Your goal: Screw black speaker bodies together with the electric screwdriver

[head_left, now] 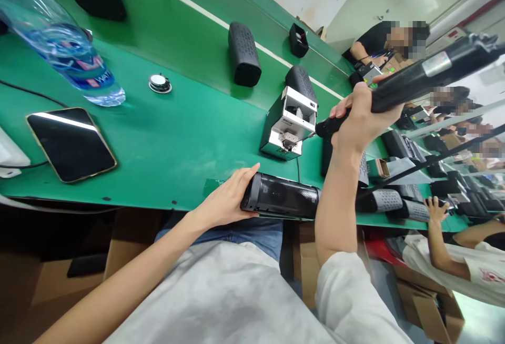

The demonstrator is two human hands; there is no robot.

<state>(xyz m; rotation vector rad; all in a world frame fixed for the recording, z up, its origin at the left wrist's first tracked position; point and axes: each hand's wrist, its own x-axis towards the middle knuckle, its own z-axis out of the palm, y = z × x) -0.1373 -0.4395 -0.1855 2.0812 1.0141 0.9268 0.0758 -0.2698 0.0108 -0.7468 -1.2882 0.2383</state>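
Note:
My left hand [229, 199] grips the left end of a black cylindrical speaker [282, 196] that lies at the near edge of the green bench [177, 139]. My right hand [361, 118] is wrapped round a black electric screwdriver [418, 78], held up above the bench with its tip pointing down-left toward a small grey screw feeder box [290, 123]. The screwdriver's tip is close to the box; I cannot tell whether they touch.
A water bottle [59, 44], a phone [71, 144] and a small round part [160, 83] lie at the left. More black speakers [243, 54] stand on the raised belt behind. Co-workers sit to the right, one hand [436, 210] near speakers [390, 200]. Cardboard boxes [430, 302] stand below.

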